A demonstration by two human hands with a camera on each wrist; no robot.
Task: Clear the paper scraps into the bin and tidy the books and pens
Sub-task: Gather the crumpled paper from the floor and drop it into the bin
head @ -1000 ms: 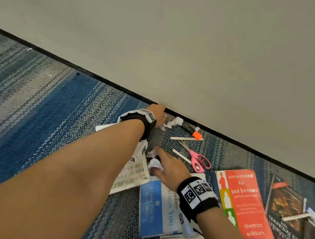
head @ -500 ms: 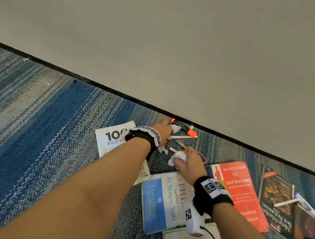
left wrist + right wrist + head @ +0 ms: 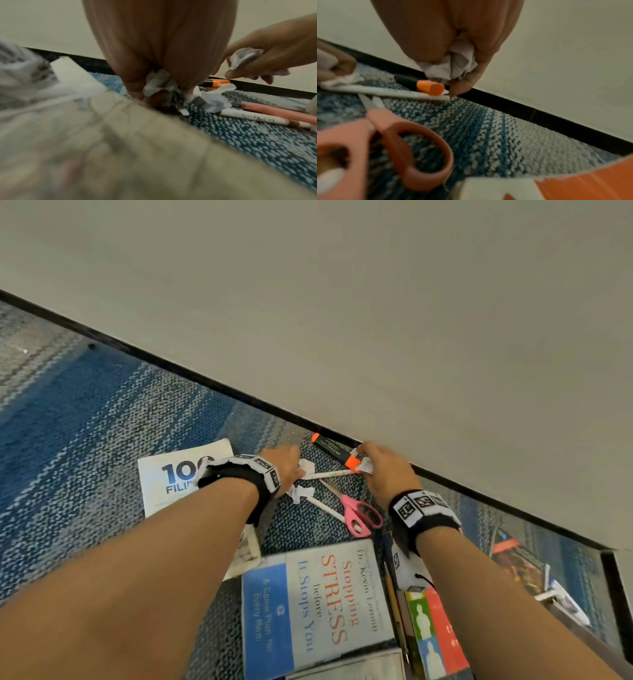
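Note:
On the blue carpet by the wall, my left hand grips crumpled white paper scraps; more scraps lie just below it. My right hand holds another crumpled scrap in its curled fingers, right above the orange cap of a black highlighter. Two white pens and pink-handled scissors lie between the hands. Books lie nearer me: a white "100" one, a blue-and-white "Stopping Stress" one, an orange one.
A grey wall with a black skirting strip runs diagonally just behind the hands. A dark-covered book with a white pen lies at the right. A loose printed sheet lies under my left forearm. Bare carpet stretches to the left.
My right hand lifted a scrap from beside the blue book and moved up to the highlighter at the wall. My left hand drew back from the wall with scraps in it.

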